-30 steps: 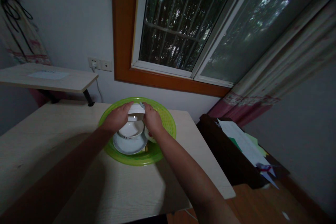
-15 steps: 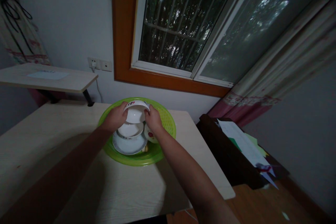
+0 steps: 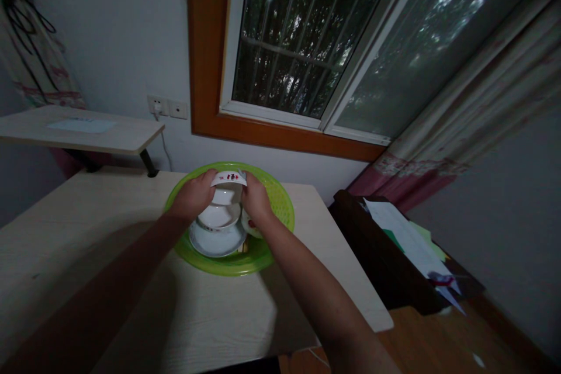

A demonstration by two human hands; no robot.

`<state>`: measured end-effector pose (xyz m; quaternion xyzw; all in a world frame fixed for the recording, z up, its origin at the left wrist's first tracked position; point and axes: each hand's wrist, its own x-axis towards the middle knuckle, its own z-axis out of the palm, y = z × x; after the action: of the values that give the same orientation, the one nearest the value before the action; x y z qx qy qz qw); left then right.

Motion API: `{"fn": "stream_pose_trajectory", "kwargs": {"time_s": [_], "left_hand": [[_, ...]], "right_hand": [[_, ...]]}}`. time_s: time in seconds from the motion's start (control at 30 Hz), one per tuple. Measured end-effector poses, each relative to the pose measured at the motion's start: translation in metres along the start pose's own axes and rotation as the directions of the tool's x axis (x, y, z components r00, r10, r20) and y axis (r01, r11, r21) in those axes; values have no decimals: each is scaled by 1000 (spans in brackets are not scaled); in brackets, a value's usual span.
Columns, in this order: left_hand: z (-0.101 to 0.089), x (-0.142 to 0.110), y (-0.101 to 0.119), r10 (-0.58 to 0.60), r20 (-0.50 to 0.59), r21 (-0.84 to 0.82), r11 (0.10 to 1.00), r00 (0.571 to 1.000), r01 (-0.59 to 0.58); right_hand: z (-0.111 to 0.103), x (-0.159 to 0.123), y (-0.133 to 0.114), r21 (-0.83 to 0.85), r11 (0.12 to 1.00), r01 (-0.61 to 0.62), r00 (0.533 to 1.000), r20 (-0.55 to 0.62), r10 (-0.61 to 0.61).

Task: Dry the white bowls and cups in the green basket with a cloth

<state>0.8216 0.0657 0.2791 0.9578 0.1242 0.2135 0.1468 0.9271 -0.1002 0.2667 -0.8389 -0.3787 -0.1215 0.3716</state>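
Note:
Both hands grip a small white bowl (image 3: pixel 228 183) with red marks on its rim, held tilted above a round green plastic basin (image 3: pixel 280 210). My left hand (image 3: pixel 193 197) clasps the bowl's left side and my right hand (image 3: pixel 255 201) its right side. Under the held bowl, inside the basin, a second white bowl (image 3: pixel 218 215) rests on a white plate (image 3: pixel 217 241). Another small bowl with a red mark (image 3: pixel 248 227) peeks out beside my right wrist.
The basin stands on a pale wooden table (image 3: pixel 87 228) near the wall. A raised side shelf (image 3: pixel 109 134) with a paper is at the left. A dark cabinet (image 3: pixel 372 251) with papers stands to the right. Wall sockets (image 3: pixel 167 107) and a barred window (image 3: pixel 284 41) lie behind.
The held bowl has been turned in my hands: half a second ago its inside faced me, now its patterned rim faces me. Hands stay over the basin.

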Motion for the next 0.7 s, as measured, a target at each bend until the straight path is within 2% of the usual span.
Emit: {"fn": "stream_pose_trajectory", "kwargs": {"time_s": [0.13,0.23,0.37,0.5,0.6,0.7], "left_hand": [[6,5,-4,-43,-18,-83,996,999,41],[11,7,-7,-66,25,-121,990,997,69],[13,6,-12,-24,-13,-190,982,1000,21],[5,1,-8,10,-7,-137,991,1000,-11],[-1,-1,-2,-7,39,-64,998,999,10],[-4,-2,2,-33,57,-13,999,998,33]], "right_hand": [[7,6,14,96,984,-149,987,-54,154],[9,8,18,99,978,-184,981,-45,189],[6,5,13,96,994,-47,997,-53,52],[-3,0,2,3,995,100,994,-42,-100],[-7,-3,-6,-116,966,233,972,4,-234],[-8,-6,-12,-165,910,381,924,30,-381]]}}
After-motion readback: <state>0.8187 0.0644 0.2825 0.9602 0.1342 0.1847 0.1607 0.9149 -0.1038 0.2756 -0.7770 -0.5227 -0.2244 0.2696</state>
